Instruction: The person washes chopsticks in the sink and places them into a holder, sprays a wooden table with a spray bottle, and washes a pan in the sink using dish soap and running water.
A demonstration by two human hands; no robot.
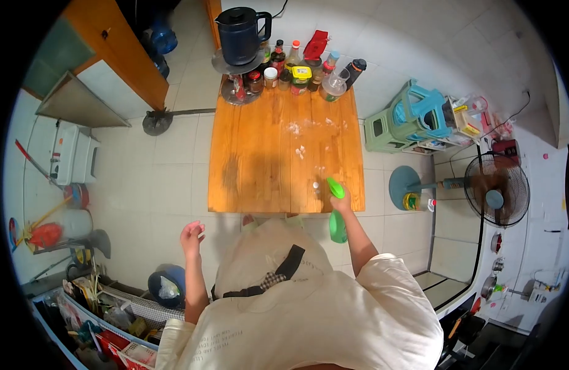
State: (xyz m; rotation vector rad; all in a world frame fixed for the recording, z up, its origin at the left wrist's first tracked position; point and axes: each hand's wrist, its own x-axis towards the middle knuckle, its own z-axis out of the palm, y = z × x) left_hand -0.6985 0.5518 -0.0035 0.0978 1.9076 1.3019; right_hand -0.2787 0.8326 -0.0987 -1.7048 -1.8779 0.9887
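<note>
In the head view, my right hand (341,201) is wrapped round the neck of a green spray bottle (338,227) at the near right edge of the wooden table (253,135). The bottle's green head points up and left over the tabletop. White foamy patches (295,128) lie on the wood, and a small white spot (316,185) shows just left of the bottle. Away from the table, my left hand (192,234) is raised over the floor at the lower left, its fingers curled; nothing can be made out in them.
A dark kettle (238,37) stands at the table's far left corner, beside several jars and bottles (278,58). Green stools (407,117) and a standing fan (495,191) are at the right. A bin (167,285) stands at the lower left.
</note>
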